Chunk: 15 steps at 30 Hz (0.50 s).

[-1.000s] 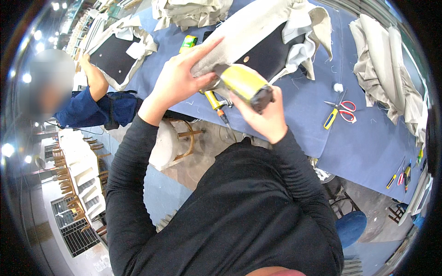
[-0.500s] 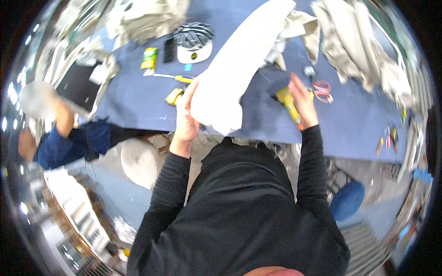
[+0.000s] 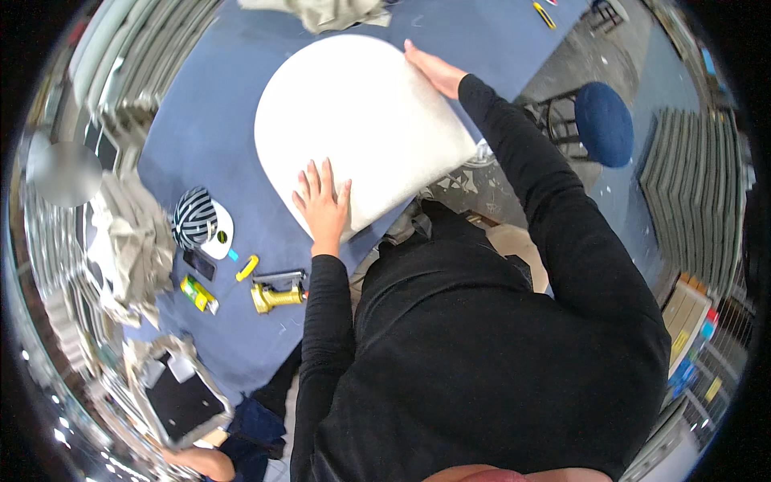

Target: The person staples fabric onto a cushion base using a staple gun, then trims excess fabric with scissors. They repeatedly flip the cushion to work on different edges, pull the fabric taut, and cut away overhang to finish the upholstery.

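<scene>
I am laying the one white foam seat pad (image 3: 361, 128) flat on the blue table (image 3: 217, 120); next I judge it needs squaring up. My left hand (image 3: 323, 205) presses it, fingers spread; my right hand (image 3: 434, 71) rests open on its far edge. One brass stapler (image 3: 277, 296) lies nearby.

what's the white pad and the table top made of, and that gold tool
The white pad looks like foam or batting: matte, soft rounded edges, no shine. The left hand lies flat on it and the right hand is at its far edge. The table top seems covered in matte blue fabric or felt. The gold tool looks like metal: it glints.
</scene>
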Motion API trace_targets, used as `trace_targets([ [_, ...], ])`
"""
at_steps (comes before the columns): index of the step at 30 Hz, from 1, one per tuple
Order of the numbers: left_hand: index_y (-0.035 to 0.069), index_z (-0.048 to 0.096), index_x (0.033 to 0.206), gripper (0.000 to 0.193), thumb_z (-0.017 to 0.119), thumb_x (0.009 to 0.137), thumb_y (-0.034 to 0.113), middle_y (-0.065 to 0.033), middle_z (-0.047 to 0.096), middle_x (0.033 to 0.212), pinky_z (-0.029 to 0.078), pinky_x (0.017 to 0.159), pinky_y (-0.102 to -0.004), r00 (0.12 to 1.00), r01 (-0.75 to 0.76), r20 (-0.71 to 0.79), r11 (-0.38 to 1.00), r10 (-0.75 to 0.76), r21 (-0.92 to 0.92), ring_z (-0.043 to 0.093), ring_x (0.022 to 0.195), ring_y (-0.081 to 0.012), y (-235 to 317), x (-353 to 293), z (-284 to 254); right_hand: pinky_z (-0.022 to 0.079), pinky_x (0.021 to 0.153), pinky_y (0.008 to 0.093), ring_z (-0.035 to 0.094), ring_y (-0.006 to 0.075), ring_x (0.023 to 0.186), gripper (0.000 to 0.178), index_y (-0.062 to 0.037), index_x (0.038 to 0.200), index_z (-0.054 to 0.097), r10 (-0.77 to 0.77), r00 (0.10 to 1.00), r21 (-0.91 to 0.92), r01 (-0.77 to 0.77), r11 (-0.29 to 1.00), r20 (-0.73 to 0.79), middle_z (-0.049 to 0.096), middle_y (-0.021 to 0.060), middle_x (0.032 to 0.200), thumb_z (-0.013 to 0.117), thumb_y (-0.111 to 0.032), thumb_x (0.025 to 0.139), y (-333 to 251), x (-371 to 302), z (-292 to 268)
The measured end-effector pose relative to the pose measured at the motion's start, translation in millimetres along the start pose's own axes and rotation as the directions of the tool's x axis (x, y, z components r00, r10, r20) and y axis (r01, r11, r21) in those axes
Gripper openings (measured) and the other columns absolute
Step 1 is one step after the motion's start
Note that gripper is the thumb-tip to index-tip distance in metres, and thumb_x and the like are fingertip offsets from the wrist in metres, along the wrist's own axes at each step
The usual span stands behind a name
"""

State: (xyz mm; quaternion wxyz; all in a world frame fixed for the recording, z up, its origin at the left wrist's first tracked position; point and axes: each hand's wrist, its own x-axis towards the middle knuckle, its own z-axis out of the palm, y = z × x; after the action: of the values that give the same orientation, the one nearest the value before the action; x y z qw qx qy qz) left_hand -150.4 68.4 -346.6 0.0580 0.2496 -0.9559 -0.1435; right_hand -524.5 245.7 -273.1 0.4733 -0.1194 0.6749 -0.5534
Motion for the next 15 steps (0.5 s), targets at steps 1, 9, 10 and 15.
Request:
trace_targets([
  [1, 0.030, 0.043, 0.173, 0.076, 0.059, 0.107, 0.063, -0.0103, 0.034, 0.182, 0.013, 0.132, -0.0697, 1.000, -0.009, -0.010, 0.998, 0.009, 0.067, 0.027, 0.168, -0.0399, 7.6, 3.4, 7.8, 0.020, 0.137, 0.0379, 0.020, 0.0245, 0.170, 0.097, 0.0011, 0.176, 0.023, 0.024, 0.999, 0.005, -0.024, 1.000, -0.046, 0.021, 0.0173, 0.185, 0.025, -0.075, 0.115, 16.6, -8.6, -8.3],
  [9, 0.027, 0.038, 0.176, 0.074, 0.055, 0.110, 0.055, -0.0118, 0.025, 0.186, 0.006, 0.132, -0.0710, 1.000, -0.016, 0.028, 0.988, 0.012, 0.153, 0.016, 0.171, -0.0405, 17.2, 0.8, 13.2, 0.009, 0.141, 0.0423, 0.009, 0.0257, 0.173, 0.098, -0.0015, 0.178, 0.013, -0.064, 0.995, 0.243, 0.080, 0.967, -0.073, 0.012, 0.0159, 0.187, 0.017, -0.076, 0.114, 134.5, -126.2, -86.6],
  [10, 0.027, 0.038, 0.176, 0.074, 0.055, 0.110, 0.055, -0.0118, 0.025, 0.186, 0.006, 0.132, -0.0712, 1.000, -0.014, 0.020, 0.988, 0.011, 0.153, 0.016, 0.171, -0.0406, 17.7, 0.8, 15.1, 0.010, 0.141, 0.0425, 0.010, 0.0257, 0.173, 0.098, -0.0014, 0.178, 0.014, -0.060, 0.988, 0.273, 0.098, 0.957, -0.144, 0.013, 0.0162, 0.187, 0.017, -0.075, 0.114, 142.0, -138.9, -85.7],
  [15, 0.025, 0.039, 0.175, 0.072, 0.055, 0.111, 0.053, -0.0120, 0.025, 0.186, 0.006, 0.132, -0.0712, 1.000, -0.020, -0.002, 0.984, 0.020, 0.175, 0.017, 0.171, -0.0412, 20.3, 0.3, 15.9, 0.025, 0.137, 0.0444, 0.036, 0.0303, 0.166, 0.094, 0.0012, 0.171, 0.038, 0.005, 0.951, 0.068, 0.017, 0.998, -0.309, 0.042, 0.0204, 0.176, 0.025, -0.074, 0.115, 190.2, -154.5, -14.2],
])
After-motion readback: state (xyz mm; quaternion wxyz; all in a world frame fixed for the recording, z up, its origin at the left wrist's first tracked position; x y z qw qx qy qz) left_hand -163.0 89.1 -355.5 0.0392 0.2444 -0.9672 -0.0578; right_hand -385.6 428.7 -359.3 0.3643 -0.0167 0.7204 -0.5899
